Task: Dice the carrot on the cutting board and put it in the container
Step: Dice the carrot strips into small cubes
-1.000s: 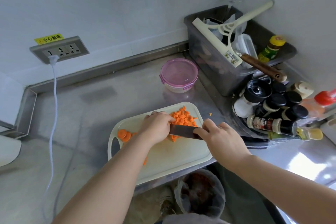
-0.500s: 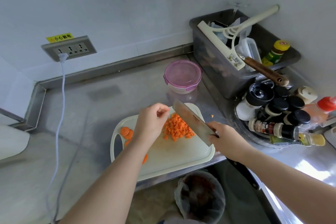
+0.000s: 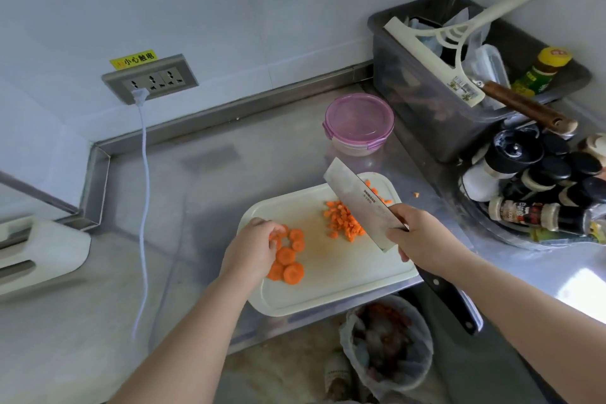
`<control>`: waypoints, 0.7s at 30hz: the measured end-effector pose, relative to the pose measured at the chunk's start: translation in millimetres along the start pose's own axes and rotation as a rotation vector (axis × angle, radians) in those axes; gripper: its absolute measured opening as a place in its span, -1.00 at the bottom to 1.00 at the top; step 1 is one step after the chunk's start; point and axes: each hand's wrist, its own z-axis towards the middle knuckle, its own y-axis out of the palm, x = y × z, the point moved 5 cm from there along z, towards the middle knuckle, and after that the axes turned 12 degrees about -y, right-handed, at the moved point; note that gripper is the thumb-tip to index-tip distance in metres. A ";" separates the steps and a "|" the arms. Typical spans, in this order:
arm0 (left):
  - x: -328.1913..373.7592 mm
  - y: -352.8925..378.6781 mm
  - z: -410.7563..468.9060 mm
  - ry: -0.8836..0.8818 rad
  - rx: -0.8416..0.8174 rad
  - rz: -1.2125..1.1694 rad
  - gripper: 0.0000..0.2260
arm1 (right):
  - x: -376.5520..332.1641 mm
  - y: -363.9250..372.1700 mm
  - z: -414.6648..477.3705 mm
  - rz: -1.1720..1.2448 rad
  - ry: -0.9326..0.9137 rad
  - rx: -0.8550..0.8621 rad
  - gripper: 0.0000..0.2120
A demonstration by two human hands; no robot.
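Observation:
A white cutting board (image 3: 331, 292) lies at the counter's front edge. A pile of diced carrot (image 3: 342, 221) sits on its right half. Several round carrot slices (image 3: 288, 259) lie on its left half. My left hand (image 3: 252, 248) reaches over the slices, its fingertips pinching one of them. My right hand (image 3: 423, 238) grips a cleaver (image 3: 359, 203), blade lifted and tilted above the diced pile. A round container (image 3: 359, 123) with a pink lid on stands behind the board.
A grey bin (image 3: 436, 115) with a squeegee and bottles stands at the back right. Spice bottles (image 3: 537, 180) crowd the right. A black knife (image 3: 449, 302) lies at the counter edge. A lined waste bin (image 3: 387, 341) stands below. A white cord (image 3: 144, 190) hangs from the wall socket.
The cleaver rose from flat on the board to tilted in the air. My left hand moved from the diced pile left to the carrot slices.

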 end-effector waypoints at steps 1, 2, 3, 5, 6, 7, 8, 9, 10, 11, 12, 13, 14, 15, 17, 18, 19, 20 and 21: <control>-2.4 1.4 -1.1 0.015 -0.008 0.005 -0.74 | -0.8 3.0 -0.2 0.003 0.005 0.003 -0.76; -4.8 3.0 -1.7 0.022 -0.019 0.014 -0.77 | -1.7 5.4 -0.6 0.003 0.010 0.007 -0.77; -6.3 4.6 -2.6 0.028 -0.036 0.028 -0.80 | -2.4 7.3 -1.4 0.001 0.014 0.013 -0.77; -6.5 9.1 -6.8 0.058 -0.093 0.094 -0.86 | -4.3 10.2 -3.2 -0.005 0.013 0.026 -0.76; -4.7 11.5 -10.6 0.092 -0.121 0.148 -0.87 | -5.7 11.8 -4.5 -0.009 0.010 0.027 -0.76; -1.8 13.0 -14.7 0.133 -0.134 0.212 -0.84 | -7.4 13.5 -5.8 -0.012 0.008 0.024 -0.76; 1.5 13.0 -18.4 0.169 -0.127 0.283 -0.79 | -9.1 14.7 -7.3 -0.014 0.008 0.024 -0.76; 4.5 12.9 -20.8 0.194 -0.111 0.348 -0.74 | -10.1 15.8 -8.6 -0.016 0.009 0.025 -0.75; 6.9 12.8 -22.2 0.210 -0.093 0.398 -0.70 | -10.8 16.4 -10.4 -0.018 0.012 0.025 -0.75; 8.6 12.8 -22.5 0.225 -0.082 0.428 -0.68 | -11.2 17.1 -11.5 -0.019 0.017 0.028 -0.74; 9.5 13.6 -21.7 0.248 -0.079 0.444 -0.67 | -11.5 17.5 -12.2 -0.021 0.023 0.033 -0.74; 10.5 15.4 -21.0 0.283 -0.088 0.463 -0.67 | -11.7 18.1 -12.8 -0.023 0.028 0.036 -0.74; 11.5 17.6 -20.4 0.319 -0.108 0.490 -0.67 | -12.0 19.0 -13.3 -0.025 0.032 0.036 -0.75; 12.6 19.4 -19.5 0.348 -0.125 0.517 -0.68 | -12.4 19.9 -13.6 -0.025 0.033 0.036 -0.76; 14.9 20.5 -17.6 0.370 -0.148 0.551 -0.70 | -14.0 21.6 -13.9 -0.015 0.026 0.040 -0.77; 16.9 20.0 -17.1 0.375 -0.159 0.551 -0.71 | -15.5 22.4 -14.0 -0.009 0.021 0.039 -0.77; 19.1 19.5 -17.0 0.382 -0.167 0.543 -0.73 | -17.3 23.2 -14.1 -0.005 0.016 0.036 -0.78; 21.2 18.9 -17.1 0.390 -0.172 0.521 -0.77 | -19.2 23.9 -14.2 -0.001 0.011 0.032 -0.78; 23.3 18.2 -17.3 0.388 -0.177 0.470 -0.81 | -20.9 24.2 -14.4 0.000 0.005 0.030 -0.79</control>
